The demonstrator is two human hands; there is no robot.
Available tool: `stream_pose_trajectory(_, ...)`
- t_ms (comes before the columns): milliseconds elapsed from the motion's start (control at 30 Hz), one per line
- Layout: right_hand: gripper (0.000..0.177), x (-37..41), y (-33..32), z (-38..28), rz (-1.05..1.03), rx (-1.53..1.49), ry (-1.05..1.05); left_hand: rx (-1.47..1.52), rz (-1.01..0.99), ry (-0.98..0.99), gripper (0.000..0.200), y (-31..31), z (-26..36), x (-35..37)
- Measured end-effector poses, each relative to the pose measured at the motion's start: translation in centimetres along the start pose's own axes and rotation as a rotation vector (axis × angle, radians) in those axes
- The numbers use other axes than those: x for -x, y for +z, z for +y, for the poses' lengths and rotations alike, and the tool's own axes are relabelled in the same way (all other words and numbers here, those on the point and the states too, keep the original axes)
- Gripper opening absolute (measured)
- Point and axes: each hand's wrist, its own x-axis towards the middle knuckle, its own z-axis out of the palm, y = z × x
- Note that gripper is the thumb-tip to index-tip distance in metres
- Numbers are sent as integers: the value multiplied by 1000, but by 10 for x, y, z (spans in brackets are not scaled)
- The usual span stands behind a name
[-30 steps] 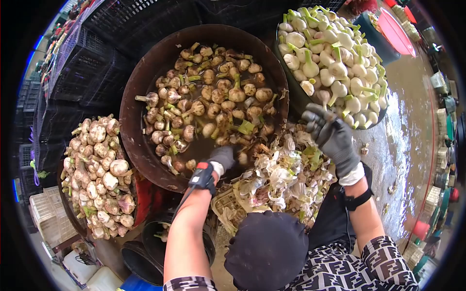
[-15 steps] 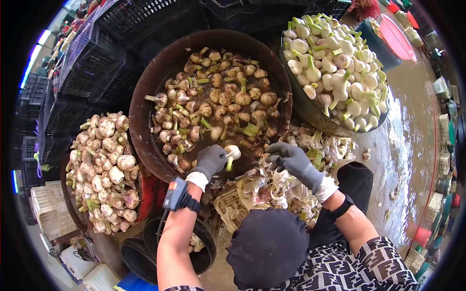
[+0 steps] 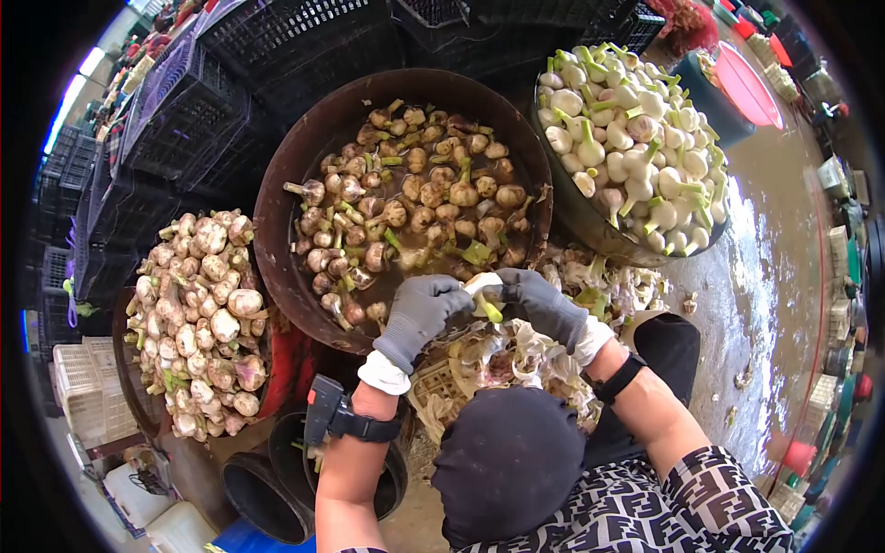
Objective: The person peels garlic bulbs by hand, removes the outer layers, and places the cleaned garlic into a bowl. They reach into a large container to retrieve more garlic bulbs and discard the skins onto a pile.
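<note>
Both my hands wear grey gloves and meet at the near rim of a large brown tub (image 3: 277, 276). Between them is a pale garlic bulb (image 3: 484, 283) with its green stem pointing down toward me. My left hand (image 3: 426, 313) is closed on the bulb from the left. From the right, my right hand (image 3: 539, 300) has its fingers closed against the same bulb. In the tub, many dirty garlic bulbs (image 3: 431, 194) float in brown water. Loose peeled garlic skins (image 3: 525, 355) lie heaped just below my hands, over a yellowish crate (image 3: 438, 387).
Clean white garlic (image 3: 636, 147) is piled in a round container at upper right. Unpeeled garlic (image 3: 198, 323) is heaped at left. Black crates (image 3: 184, 111) are stacked behind; dark buckets (image 3: 263, 493) stand at lower left. The floor (image 3: 751, 304) on the right is wet.
My left hand has brought the garlic bulb right and toward me. My right hand has moved left to meet it and now grips the bulb too.
</note>
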Motion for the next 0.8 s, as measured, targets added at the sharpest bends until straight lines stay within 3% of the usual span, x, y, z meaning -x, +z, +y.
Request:
stream_pose_trajectory(33, 35, 1, -3, 4, 1, 4, -1, 330, -41, -78, 14, -1, -2, 1)
stream_pose_trajectory(100, 30, -1, -9, 15, -64, -193, -182, 492, -66, -113, 14, 1, -2, 8)
stream_pose_trajectory(133, 31, -2, -11, 19, -70, 165, -438, 688, -8, -86, 16, 4, 1, 11)
stream_pose_trajectory(167, 31, -1, -14, 22, -69, 165, -438, 883, 52, -58, 17, 7, 2, 15)
stream_pose_trajectory(233, 34, 0, -17, 23, -230, -574, -152, 898, 88, 6, 19, 14, -1, 18)
stream_pose_trajectory(300, 36, -3, -15, 29, -258, -702, -140, 1254, 177, 27, 17, 27, 3, 23)
stream_pose_trajectory(367, 36, -10, -10, 38, 86, 74, -591, 1273, 215, 127, 17, 38, 0, 23)
stream_pose_trajectory(400, 38, -8, -14, 35, -31, -143, -468, 1259, 238, 154, 17, 41, 3, 24)
stream_pose_trajectory(433, 38, -7, -16, 33, -28, -141, -469, 1244, 262, 182, 18, 43, 5, 25)
stream_pose_trajectory(500, 40, -3, -18, 21, -85, -1302, -177, 1308, 215, 205, 18, 46, 5, 26)
stream_pose_trajectory(600, 45, -3, -29, 9, -97, -1225, -268, 853, 28, 318, 16, 44, 10, 24)
stream_pose_trajectory(667, 44, -3, -34, -2, 58, -1217, -286, 937, -73, 145, 14, 44, 18, 30)
stream_pose_trajectory(800, 37, 5, -61, -28, 13, -1219, -329, 848, -164, 87, 17, 49, -2, 22)
